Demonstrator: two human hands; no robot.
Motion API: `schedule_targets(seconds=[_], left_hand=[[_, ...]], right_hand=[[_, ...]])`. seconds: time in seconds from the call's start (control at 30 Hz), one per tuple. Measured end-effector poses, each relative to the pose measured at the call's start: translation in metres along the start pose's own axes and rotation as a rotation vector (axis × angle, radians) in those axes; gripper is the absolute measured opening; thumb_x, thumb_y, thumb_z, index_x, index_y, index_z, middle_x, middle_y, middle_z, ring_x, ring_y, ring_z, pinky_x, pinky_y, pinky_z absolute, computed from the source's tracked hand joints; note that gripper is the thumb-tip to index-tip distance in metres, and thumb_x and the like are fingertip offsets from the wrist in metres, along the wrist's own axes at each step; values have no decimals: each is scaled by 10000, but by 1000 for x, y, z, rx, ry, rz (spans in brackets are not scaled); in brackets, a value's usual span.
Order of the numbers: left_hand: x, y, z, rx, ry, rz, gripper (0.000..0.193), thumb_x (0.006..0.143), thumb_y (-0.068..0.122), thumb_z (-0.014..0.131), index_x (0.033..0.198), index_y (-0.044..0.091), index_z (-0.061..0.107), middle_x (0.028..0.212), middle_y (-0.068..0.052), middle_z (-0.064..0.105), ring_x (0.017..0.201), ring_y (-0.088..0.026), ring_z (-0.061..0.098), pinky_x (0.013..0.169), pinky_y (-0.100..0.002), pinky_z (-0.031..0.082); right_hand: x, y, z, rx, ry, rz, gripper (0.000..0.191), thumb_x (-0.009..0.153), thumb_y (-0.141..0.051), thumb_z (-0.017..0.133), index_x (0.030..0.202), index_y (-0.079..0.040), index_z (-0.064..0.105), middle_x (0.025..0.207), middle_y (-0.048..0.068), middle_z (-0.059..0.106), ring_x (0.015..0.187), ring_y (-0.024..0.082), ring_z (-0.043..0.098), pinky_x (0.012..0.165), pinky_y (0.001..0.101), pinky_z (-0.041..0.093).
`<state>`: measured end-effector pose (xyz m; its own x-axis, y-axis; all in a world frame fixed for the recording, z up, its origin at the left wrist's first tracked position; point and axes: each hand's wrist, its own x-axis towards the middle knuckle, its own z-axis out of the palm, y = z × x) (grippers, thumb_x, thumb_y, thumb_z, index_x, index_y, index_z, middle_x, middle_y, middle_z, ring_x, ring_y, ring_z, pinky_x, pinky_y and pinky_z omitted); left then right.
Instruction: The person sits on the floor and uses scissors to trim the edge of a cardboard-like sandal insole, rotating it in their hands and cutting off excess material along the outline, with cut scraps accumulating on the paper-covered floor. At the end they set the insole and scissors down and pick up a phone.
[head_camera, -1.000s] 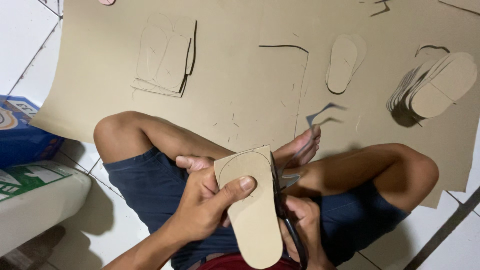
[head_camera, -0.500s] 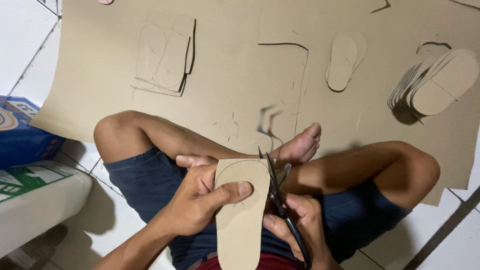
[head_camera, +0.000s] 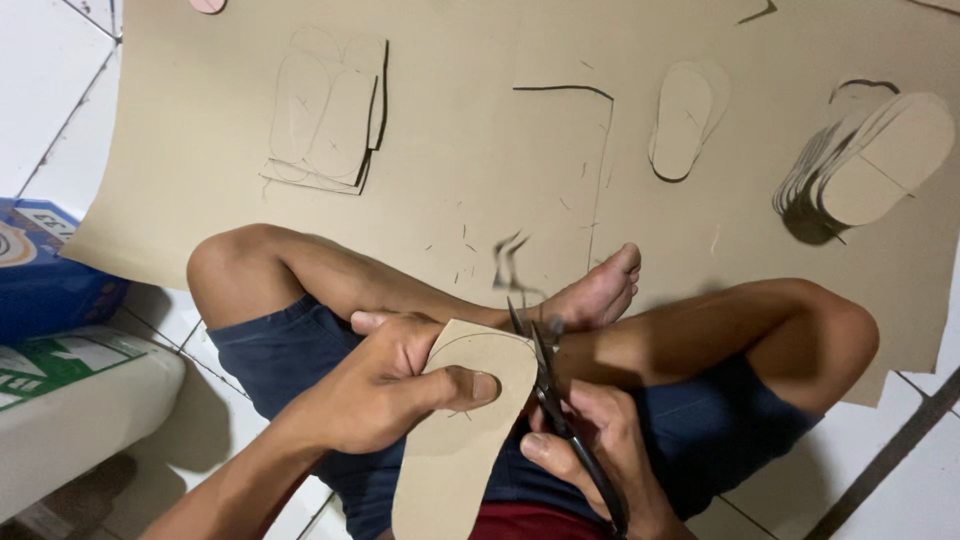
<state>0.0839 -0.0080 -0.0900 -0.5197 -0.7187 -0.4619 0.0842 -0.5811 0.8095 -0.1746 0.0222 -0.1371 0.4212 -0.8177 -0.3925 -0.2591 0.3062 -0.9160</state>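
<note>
I sit cross-legged on a large sheet of brown cardboard (head_camera: 480, 170). My left hand (head_camera: 385, 385) grips a sole-shaped cardboard cutout (head_camera: 465, 440) over my lap, thumb across its face. Black scissors (head_camera: 555, 405) are in my right hand (head_camera: 600, 450), their blades against the cutout's right edge near its rounded top. A thin curled cardboard strip (head_camera: 510, 262) is in the air or lying just above the blades.
A fanned stack of sole cutouts (head_camera: 870, 160) lies at the far right, a single sole cutout (head_camera: 685, 120) mid-right, and rectangular pieces with traced outlines (head_camera: 330, 115) at the upper left. A blue box (head_camera: 40, 270) and a white container (head_camera: 70, 410) stand at the left on white tiles.
The scissors have moved up along the cutout's right edge toward its top. A thin offcut strip has come away and shifted left in front of my foot.
</note>
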Motion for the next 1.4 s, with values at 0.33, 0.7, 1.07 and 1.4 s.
schedule_targets(seconds=[0.33, 0.7, 1.07, 1.4], left_hand=[[9, 12, -27, 362, 27, 85, 310, 889, 202, 673, 1137, 30, 744, 862, -41, 768, 751, -136, 674, 639, -294, 530], [25, -56, 62, -176, 841, 344, 267, 1030, 187, 621, 1112, -55, 698, 863, -126, 696, 744, -169, 638, 661, -295, 509], [10, -36, 56, -118, 609, 391, 275, 1032, 197, 591, 1121, -38, 702, 810, -70, 714, 698, -128, 642, 638, -256, 517], [1, -21, 45, -63, 465, 312, 250, 1001, 191, 609, 1000, -14, 751, 768, -43, 737, 671, -114, 634, 598, -261, 504]], right_hand=[[-6, 9, -3, 243, -78, -11, 403, 849, -353, 848, 971, 16, 740, 739, 0, 601, 660, 93, 529, 600, 258, 420], [2, 7, 15, 192, 80, 6, 724, 740, -632, 815, 1088, 1, 760, 744, -26, 578, 645, 60, 494, 562, 219, 384], [1, 8, 11, 209, 32, -103, 784, 765, -769, 732, 1002, -22, 690, 771, 10, 599, 682, 95, 550, 605, 253, 437], [0, 4, 6, 25, 46, -144, 734, 809, -797, 664, 904, -70, 664, 733, -69, 594, 635, 28, 515, 561, 210, 387]])
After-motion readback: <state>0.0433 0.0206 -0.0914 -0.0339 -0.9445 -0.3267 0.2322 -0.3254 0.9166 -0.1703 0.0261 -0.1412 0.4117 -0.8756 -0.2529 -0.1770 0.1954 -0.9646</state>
